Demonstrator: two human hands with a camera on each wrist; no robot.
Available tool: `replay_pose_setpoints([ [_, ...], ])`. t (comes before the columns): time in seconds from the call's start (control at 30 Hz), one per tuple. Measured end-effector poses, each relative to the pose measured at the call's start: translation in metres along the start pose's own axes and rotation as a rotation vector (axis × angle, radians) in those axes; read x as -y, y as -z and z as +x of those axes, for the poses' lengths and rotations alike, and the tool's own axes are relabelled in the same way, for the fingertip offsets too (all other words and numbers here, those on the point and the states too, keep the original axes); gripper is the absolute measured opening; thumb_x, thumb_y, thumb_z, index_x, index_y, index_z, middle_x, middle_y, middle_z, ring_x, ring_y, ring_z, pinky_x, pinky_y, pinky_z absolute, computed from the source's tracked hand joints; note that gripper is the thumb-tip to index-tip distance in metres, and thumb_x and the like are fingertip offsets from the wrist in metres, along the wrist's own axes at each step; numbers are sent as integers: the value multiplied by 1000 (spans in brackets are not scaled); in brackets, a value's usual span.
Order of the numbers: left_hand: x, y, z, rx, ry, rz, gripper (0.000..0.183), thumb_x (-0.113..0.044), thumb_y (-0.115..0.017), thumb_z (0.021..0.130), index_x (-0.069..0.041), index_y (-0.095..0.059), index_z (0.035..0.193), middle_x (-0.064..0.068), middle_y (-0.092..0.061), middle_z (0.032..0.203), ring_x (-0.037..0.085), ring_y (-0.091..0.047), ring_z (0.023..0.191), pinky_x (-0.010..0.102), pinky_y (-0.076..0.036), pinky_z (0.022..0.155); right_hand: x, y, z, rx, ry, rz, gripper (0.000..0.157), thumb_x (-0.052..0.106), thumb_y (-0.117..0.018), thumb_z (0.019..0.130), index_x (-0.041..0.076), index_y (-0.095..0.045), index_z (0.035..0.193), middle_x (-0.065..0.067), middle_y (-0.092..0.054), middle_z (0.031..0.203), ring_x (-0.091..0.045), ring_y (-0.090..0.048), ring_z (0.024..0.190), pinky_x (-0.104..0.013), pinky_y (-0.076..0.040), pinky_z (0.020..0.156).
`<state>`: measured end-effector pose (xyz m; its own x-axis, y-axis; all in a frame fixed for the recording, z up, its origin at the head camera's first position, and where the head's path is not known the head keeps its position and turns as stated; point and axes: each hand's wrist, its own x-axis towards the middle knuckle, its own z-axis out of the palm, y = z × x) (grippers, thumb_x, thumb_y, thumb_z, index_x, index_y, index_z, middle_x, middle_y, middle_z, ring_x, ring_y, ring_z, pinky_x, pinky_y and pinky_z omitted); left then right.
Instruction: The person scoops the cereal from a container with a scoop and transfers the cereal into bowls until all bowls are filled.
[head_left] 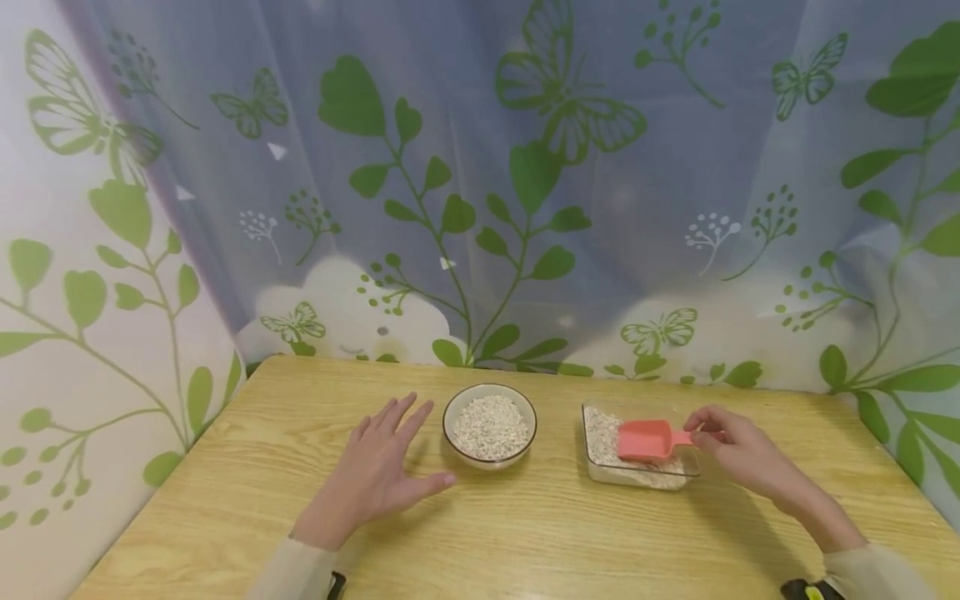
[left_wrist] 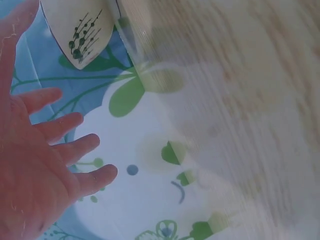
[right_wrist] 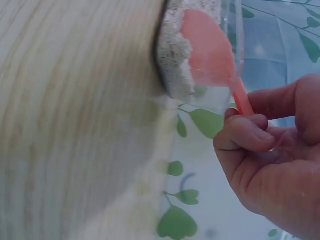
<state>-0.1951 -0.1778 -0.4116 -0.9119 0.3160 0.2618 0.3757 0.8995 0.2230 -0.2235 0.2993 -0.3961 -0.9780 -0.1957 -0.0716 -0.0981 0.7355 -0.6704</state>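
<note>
A pink scoop (head_left: pixel 645 440) lies over the oats (head_left: pixel 602 433) in a clear rectangular container (head_left: pixel 630 477). My right hand (head_left: pixel 738 450) pinches the scoop's handle at the container's right side, and the right wrist view shows the thumb and fingers around the handle (right_wrist: pixel 242 100). Left of the container stands a round bowl (head_left: pixel 491 463) with a dark rim, filled with oats (head_left: pixel 491 427). My left hand (head_left: pixel 378 471) is spread beside the bowl, apart from it and holding nothing. In the left wrist view its fingers (left_wrist: pixel 65 127) are straight and separated.
The bowl and container stand toward the back of a wooden table (head_left: pixel 517 542). Behind the table's back edge hangs a blue curtain (head_left: pixel 450 208) printed with green leaves and butterflies. A pale printed cloth (head_left: pixel 82 333) borders the left side.
</note>
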Motion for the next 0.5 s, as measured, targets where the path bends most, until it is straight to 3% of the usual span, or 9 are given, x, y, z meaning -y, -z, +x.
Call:
replay_pose_setpoints([
  [0.17, 4, -1, -5, -33, -5, 44, 100, -71, -70, 82, -15, -39, 159, 17, -40, 162, 45, -39, 148, 71, -36, 112, -3, -7, 2, -11, -1, 55, 28, 19, -46, 109, -3, -54, 126, -17, -63, 118, -28, -61, 104, -33, -51, 73],
  [0.33, 8, 0, -8, -53, 15, 93, 101, -76, -65, 82, -17, -39, 159, 16, -37, 164, 45, -37, 149, 74, -36, 111, -4, -8, -1, -33, 15, 88, 42, 26, -46, 110, -6, -45, 138, -25, -57, 125, -30, -62, 105, -35, -53, 72],
  [0.4, 10, 0, -11, -53, 29, 100, 101, -79, -63, 82, -19, -38, 160, 15, -35, 166, 46, -36, 150, 75, -35, 110, -5, -8, -6, -69, 47, 44, 50, 30, -48, 109, -6, -42, 142, -29, -54, 132, -38, -62, 111, -40, -55, 77],
  [0.5, 13, -4, -17, -55, 47, 98, 101, -81, -60, 82, -23, -36, 161, 14, -31, 168, 48, -32, 151, 78, -32, 110, -10, -5, -17, -162, 124, -107, 59, 36, -53, 107, -6, -41, 147, -34, -49, 141, -51, -54, 121, -58, -53, 86],
])
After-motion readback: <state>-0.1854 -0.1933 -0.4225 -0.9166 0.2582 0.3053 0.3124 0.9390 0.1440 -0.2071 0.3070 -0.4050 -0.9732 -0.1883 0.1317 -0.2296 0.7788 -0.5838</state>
